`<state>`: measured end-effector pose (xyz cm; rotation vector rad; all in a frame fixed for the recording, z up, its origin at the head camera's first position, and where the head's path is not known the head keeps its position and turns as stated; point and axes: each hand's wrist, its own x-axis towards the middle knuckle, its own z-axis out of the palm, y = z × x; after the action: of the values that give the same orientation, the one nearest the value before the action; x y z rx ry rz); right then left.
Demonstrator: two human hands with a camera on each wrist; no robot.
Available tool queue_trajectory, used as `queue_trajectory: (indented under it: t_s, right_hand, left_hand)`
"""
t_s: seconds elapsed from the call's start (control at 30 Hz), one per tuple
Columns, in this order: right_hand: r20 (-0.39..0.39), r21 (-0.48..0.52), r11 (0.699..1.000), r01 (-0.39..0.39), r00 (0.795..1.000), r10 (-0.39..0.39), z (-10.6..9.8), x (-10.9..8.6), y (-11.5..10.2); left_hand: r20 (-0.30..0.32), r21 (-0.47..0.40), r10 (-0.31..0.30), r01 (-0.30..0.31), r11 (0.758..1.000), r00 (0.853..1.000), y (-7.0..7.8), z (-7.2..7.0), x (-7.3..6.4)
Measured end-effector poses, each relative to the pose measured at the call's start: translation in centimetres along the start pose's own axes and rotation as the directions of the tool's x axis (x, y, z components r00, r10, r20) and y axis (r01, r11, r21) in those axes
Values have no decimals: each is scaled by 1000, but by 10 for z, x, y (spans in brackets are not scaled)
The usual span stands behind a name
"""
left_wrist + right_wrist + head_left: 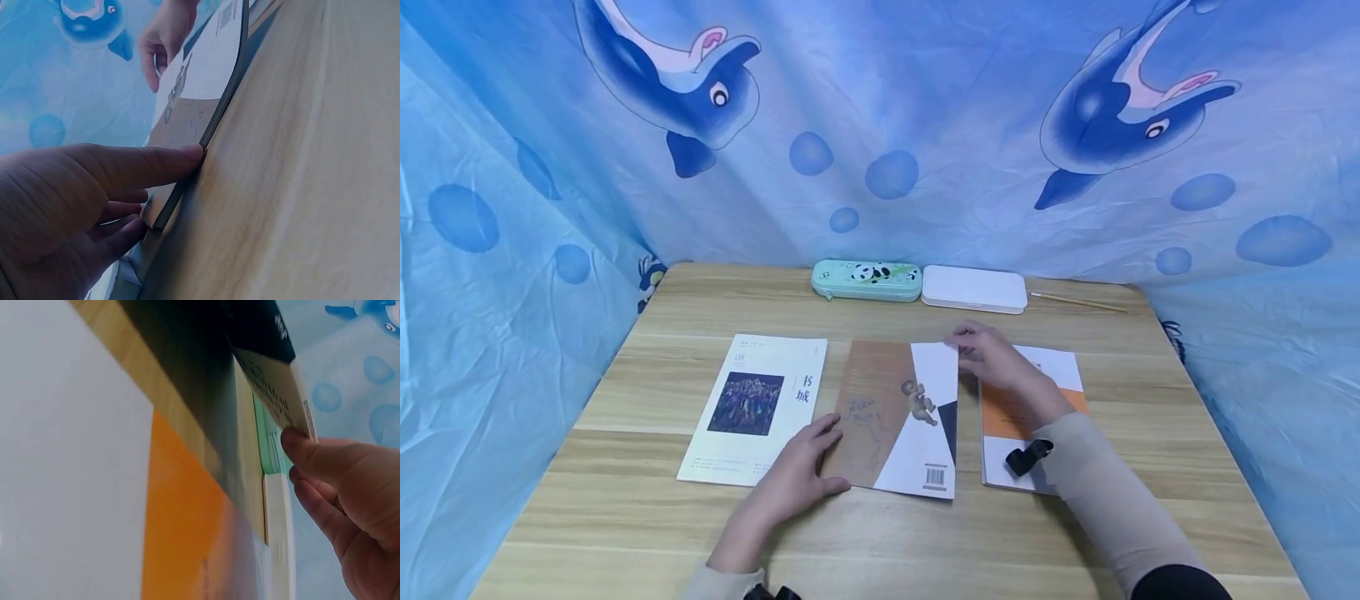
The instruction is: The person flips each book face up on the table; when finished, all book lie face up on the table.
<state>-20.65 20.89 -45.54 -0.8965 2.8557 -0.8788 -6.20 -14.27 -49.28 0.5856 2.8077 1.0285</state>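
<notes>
A thin magazine [887,417] with a brown and white cover, a small figure and a barcode lies between two other publications, its right side raised off the table. My left hand [801,471] grips its near left corner; in the left wrist view the thumb [181,157] presses on the edge. My right hand [992,354] pinches the far right corner, and the right wrist view shows the thumb [300,442] at that corner and part of the underside [265,381]. Below my right forearm lies an orange and white book [1000,412], partly covered by it.
A white magazine [805,358] with a dark picture lies at the left. Along the back stand a green panda pencil case [868,281], a white flat box [973,287] and a thin brush-like stick [1078,302]. Blue dolphin-print cloth [925,100] hangs behind the wooden table [625,517].
</notes>
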Motion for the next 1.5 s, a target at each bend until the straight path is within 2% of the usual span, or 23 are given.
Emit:
queue_trajectory:
  t_s: [0.17, 0.27, 0.37, 0.47, 0.53, 0.63, 0.73, 0.87, 0.97, 1.23, 1.37, 1.5]
  right_hand:
    - [-1, 21, 1000, -1, 1000, 1, -6, -7, 5]
    - [-29, 61, 998, -5, 1000, 7, -9, -11, 9]
    - [-94, 99, 994, 34, 995, -24, -11, -14, 15]
    - [-165, 143, 987, 76, 985, -52, -12, -15, 20]
    - [-197, 172, 981, 92, 979, -57, -13, -16, 21]
    - [-220, 214, 973, 83, 975, -34, -13, -17, 21]
    - [-231, 274, 960, 56, 973, 9, -14, -17, 18]
    - [-261, 352, 933, 82, 965, 14, -17, -15, 11]
    - [-311, 361, 923, 129, 950, -11, -21, -11, 3]
    - [-420, 293, 943, 156, 907, -20, -32, -3, -12]
    - [-437, 294, 946, 133, 899, 9, -37, -2, -16]
    - [-456, 277, 954, 111, 889, 29, -42, -1, -19]
  left_hand:
    - [8, -52, -19, 20, 998, 1000, 2, 3, -2]
    - [4, -60, -23, 23, 998, 1000, 2, 5, -4]
    - [-27, -47, -6, 4, 999, 1000, 2, 7, -5]
    - [-98, -38, 8, -12, 999, 995, 1, 7, -5]
    - [-160, -47, 6, -14, 999, 987, 2, 7, -6]
    - [-254, -85, 2, -24, 996, 967, 2, 7, -6]
    - [-311, -119, 14, -54, 991, 950, 2, 7, -6]
    - [-349, -137, 18, -70, 988, 937, 4, 7, -4]
    - [-375, -154, 15, -78, 985, 927, 5, 5, -2]
    - [-448, -113, 74, -138, 984, 891, 5, 2, -1]
    - [-457, -137, 95, -176, 975, 884, 5, 2, 0]
    - [-482, -185, 73, -183, 966, 873, 6, 2, 0]
